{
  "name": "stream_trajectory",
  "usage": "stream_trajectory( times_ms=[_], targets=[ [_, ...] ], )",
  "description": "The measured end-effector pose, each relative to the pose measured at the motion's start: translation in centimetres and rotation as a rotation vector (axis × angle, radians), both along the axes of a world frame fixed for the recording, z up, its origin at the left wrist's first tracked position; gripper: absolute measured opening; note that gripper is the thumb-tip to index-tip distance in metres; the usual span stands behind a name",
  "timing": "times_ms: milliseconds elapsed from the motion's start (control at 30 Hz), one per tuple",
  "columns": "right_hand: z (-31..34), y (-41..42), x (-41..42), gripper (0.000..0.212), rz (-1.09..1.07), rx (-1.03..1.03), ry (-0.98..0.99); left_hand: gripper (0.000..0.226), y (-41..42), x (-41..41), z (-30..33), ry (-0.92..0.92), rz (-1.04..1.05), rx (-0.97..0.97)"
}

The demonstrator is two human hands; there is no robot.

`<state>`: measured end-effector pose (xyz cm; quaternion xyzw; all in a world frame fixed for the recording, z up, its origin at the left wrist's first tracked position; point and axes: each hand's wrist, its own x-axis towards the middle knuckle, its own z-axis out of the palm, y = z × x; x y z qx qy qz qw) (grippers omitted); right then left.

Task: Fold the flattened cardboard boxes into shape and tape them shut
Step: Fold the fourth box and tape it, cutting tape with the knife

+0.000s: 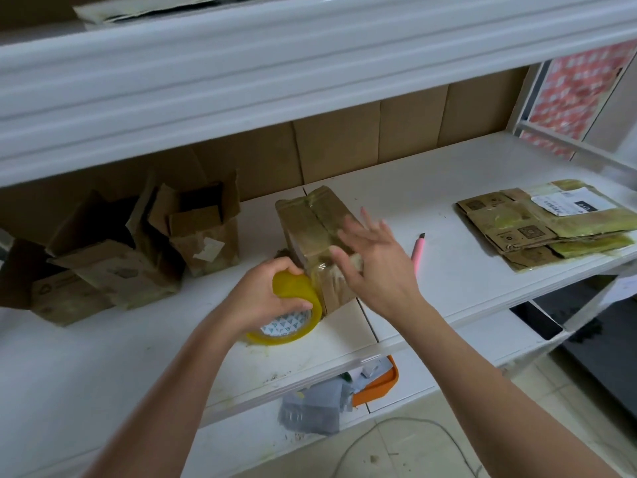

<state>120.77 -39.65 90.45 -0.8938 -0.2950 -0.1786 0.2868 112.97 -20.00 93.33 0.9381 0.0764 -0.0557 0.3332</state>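
The cardboard box (319, 243), folded and taped, stands on the white shelf (413, 201) in the middle. The left hand (265, 294) grips a yellow tape roll (293, 308) against the box's near corner. The right hand (375, 257), fingers spread and relaxed, rests on the box top. Flattened boxes (548, 224) lie stacked at right, a pink cutter (417, 250) between.

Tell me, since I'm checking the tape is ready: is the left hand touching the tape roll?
Touching. The head view shows the left hand curled over the top of the yellow tape roll.
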Motion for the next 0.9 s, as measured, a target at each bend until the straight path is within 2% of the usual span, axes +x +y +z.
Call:
stream_trajectory(
  times_ms=[100,200,300,467,633,700,800,900],
  targets=[
    [0.3,0.5,0.1,0.043,0.069,-0.025,0.100,0.045,0.4,-0.1,0.3,0.003,-0.011,-0.084],
    [0.4,1.0,0.0,0.052,0.039,-0.076,0.027,0.037,0.8,-0.2,0.6,0.041,-0.018,-0.138],
    [-0.4,1.7,-0.9,0.059,0.082,-0.070,0.042,0.033,1.2,0.0,0.5,0.056,0.014,-0.214],
    [-0.7,2.8,-0.5,0.072,-0.057,0.044,0.055,0.031,2.1,0.3,0.1,0.086,0.177,-0.431],
    [-1.8,3.1,0.0,0.063,-0.053,0.019,-0.040,0.032,2.0,0.2,-0.9,0.136,0.147,-0.586],
    [-1.8,2.9,0.7,0.058,-0.024,0.049,-0.034,0.034,2.2,0.4,-0.9,0.133,0.151,-0.561],
    [-1.6,2.5,1.5,0.057,0.024,0.076,-0.009,0.032,2.2,0.2,-1.2,0.127,0.141,-0.355],
    [-1.6,2.4,1.9,0.060,0.001,0.101,-0.004,0.026,1.9,0.1,-1.8,0.096,0.129,-0.402]
  ],
)
